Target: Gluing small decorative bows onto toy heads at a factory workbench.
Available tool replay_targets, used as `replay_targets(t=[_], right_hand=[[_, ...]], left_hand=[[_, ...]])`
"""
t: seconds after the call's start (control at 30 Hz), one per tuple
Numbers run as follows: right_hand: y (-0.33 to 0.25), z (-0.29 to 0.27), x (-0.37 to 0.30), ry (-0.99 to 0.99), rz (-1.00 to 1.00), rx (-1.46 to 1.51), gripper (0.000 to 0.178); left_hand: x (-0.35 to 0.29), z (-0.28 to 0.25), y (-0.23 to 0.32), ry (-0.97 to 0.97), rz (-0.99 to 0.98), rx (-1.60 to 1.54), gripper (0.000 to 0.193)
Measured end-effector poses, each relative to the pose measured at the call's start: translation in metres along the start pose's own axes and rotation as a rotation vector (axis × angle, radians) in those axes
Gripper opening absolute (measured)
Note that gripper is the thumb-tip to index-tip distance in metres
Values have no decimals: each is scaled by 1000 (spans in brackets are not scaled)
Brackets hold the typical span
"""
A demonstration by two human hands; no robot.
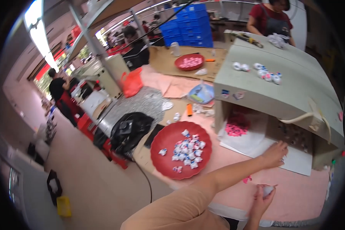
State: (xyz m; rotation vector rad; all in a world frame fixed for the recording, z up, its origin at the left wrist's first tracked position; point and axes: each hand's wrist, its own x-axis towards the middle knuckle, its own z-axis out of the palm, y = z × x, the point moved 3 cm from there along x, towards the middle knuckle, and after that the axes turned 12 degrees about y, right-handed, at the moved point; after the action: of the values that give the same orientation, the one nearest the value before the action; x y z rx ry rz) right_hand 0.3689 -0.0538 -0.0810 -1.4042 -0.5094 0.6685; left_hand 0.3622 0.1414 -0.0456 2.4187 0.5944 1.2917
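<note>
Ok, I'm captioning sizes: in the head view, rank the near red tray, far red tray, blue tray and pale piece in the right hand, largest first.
1. Near red tray
2. Far red tray and blue tray: too alike to rank
3. Pale piece in the right hand

You can read no text, label, number or sign in this view — any fine marks are too small; too blurred.
</note>
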Motion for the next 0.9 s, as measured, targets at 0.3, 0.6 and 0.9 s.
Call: replay_targets(t=[0.3,0.6,0.9], right_hand=[[-1,24,5,-67,-27,139,33],[6,14,8,80,-88,129,41],[-6,46,-24,-119,-107,8,16]], left_hand=[[-52,-23,5,29,112,96,24],[-107,-73,17,311,-871,-1121,47],[-183,-175,36,50,-1095,-823,40]])
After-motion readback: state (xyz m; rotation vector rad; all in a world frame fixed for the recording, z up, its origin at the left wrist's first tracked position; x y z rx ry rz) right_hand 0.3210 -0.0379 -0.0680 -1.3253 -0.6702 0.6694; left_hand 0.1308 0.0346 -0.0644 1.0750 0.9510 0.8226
